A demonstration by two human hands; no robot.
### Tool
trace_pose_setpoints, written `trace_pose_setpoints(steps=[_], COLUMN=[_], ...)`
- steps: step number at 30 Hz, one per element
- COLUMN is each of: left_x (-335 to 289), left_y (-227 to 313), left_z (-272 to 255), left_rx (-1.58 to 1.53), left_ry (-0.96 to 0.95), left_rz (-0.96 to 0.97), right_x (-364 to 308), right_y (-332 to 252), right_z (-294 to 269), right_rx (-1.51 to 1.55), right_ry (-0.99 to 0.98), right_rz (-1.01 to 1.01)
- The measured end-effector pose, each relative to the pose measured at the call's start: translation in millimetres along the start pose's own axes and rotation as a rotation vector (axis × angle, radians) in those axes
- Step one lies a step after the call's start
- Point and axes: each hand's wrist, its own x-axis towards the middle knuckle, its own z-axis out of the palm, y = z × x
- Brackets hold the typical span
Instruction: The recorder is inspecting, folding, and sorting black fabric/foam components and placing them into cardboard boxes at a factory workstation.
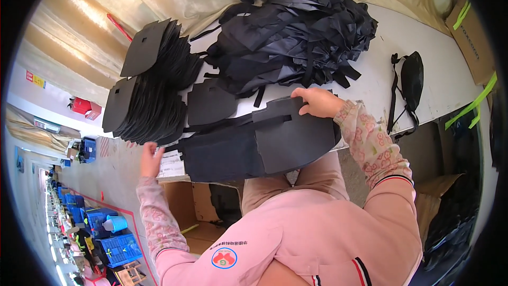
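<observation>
A black fabric piece [222,152] lies along the table's near edge, with a stiff dark-grey panel [296,143] on its right part. My right hand [320,103] pinches the panel's far edge between thumb and fingers, close to a small slot. Off the fabric's left end, my left hand [151,161] is raised with thumb and fingers apart and nothing visible in it. Beside it a white printed sheet [172,164] lies at the table edge. Another dark panel with a slot [211,100] rests just beyond the fabric piece.
Two leaning stacks of dark panels [143,108] stand at the left of the white table [389,26]. A big heap of black fabric pieces [296,34] fills the back. At right lies a black strapped pouch [411,82]; a cardboard box [471,42] stands beyond it.
</observation>
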Motion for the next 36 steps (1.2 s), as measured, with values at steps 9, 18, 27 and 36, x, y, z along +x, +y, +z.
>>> trace_pose_setpoints(steps=[9,18,27,36], left_x=[65,80,70,71], left_y=[272,308,312,306], left_z=[156,211,200,216], left_rx=[-0.345,-0.394,-0.516,-0.610], left_ry=[-0.891,-1.411,-1.385,-1.152], left_rz=[0.441,0.324,0.247,0.338], right_x=[-25,-36,-35,-31], right_y=[-42,-50,-54,-50], right_z=[-7,8,20,24], right_rx=[-0.138,-0.408,-0.590,-0.567], right_ry=[0.037,0.277,0.427,0.405], right_rz=[-0.080,-0.235,-0.233,-0.127])
